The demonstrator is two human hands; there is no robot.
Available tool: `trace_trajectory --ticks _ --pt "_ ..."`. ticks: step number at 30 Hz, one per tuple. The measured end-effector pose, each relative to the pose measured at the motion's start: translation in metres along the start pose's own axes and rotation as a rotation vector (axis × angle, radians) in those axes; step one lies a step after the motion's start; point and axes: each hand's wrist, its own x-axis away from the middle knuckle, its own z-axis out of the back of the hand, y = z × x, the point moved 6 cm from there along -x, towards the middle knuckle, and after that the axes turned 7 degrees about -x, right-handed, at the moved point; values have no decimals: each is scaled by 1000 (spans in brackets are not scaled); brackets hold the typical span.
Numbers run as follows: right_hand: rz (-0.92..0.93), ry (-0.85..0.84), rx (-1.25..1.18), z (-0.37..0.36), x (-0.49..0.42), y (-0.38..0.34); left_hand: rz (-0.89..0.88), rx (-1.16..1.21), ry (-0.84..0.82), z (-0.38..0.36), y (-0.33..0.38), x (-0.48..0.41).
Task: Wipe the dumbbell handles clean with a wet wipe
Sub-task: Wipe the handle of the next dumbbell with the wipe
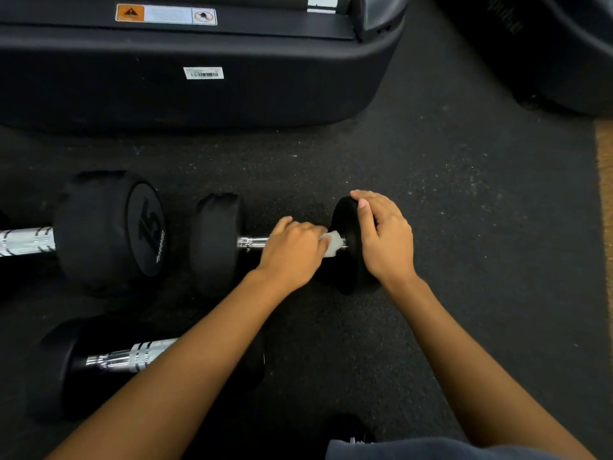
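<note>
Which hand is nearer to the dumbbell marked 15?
Left. The left hand grips the next dumbbell's handle, beside the marked dumbbell; the right hand rests on the far weight.

Floor (447, 200): dark speckled rubber
Machine base (199, 94): black, behind
Barcode sticker (203, 73): white, on base
Warning label (166, 14): orange and white

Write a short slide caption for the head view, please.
Left hand rubs a wipe along a dumbbell handle; right hand steadies its end.
</note>
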Motion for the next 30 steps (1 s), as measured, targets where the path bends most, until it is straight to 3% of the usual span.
trace_trajectory --ticks 3,6,12,18,24,30 --pt "4 3 4 0 0 1 68 -105 -154 -2 -18 -5" --pt "1 10 4 1 0 0 68 -141 -202 -1 -15 -10" --pt "-2 0 -1 0 1 0 -116 -45 -101 -4 8 -1" --pt "-7 2 9 1 2 1 21 -125 -127 -2 -20 -1" --pt "-15 -1 -6 0 0 -1 -53 -30 10 -6 16 -5" --pt "-4 1 5 0 3 -1 -152 97 183 7 6 15"
